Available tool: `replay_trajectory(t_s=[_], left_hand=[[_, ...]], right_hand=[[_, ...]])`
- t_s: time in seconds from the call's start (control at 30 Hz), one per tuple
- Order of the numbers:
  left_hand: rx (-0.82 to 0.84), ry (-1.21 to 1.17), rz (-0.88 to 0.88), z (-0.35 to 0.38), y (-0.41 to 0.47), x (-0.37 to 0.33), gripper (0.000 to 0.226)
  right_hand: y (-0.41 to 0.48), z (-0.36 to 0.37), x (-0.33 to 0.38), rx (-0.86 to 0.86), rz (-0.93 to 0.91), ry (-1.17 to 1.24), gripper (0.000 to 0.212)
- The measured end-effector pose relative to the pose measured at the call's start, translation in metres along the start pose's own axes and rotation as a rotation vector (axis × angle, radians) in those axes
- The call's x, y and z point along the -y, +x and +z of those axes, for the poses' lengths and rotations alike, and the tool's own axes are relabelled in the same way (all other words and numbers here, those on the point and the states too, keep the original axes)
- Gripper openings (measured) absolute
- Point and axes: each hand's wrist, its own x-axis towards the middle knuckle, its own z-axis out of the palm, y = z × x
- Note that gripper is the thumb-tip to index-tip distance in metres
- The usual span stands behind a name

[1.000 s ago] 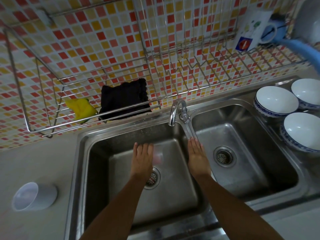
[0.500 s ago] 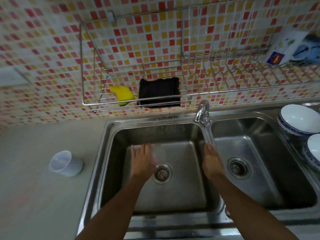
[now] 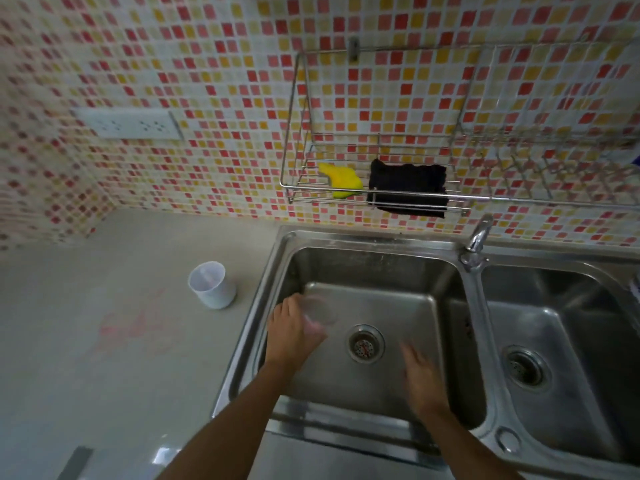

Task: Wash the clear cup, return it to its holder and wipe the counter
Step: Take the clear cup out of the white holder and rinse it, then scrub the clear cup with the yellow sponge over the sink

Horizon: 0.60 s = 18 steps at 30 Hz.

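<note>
- The clear cup (image 3: 317, 311) is held in the left hand's (image 3: 294, 332) grip, fingers wrapped around it, over the left sink basin (image 3: 398, 271).
- The right hand (image 3: 420, 375) is blurred; fingers appear spread, nothing held.
- A white holder (image 3: 212, 285) stands on the counter (image 3: 104, 341) beside the sink.

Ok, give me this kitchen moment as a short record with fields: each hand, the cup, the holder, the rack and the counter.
left hand: over the left basin, holding the clear cup
right hand: blurred, open, empty, over the same basin
holder: white, upright on the counter, left of the sink
rack: yellow sponge and black cloth
counter: faint pinkish smear near the holder
tap: no water visible
</note>
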Motion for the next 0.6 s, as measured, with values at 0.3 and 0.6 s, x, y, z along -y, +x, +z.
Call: replay_trajectory(t_s=[0.3, 0.6], left_hand=[[0.016, 0.037, 0.069, -0.005, -0.011, 0.008, 0.061], [-0.199, -0.148, 0.213, -0.037, 0.017, -0.01, 0.07]], right_hand=[[-0.014, -0.003, 0.014, -0.043, -0.038, 0.043, 0.063], [-0.001, -0.165, 0.15, -0.594, -0.365, 0.417, 0.041]])
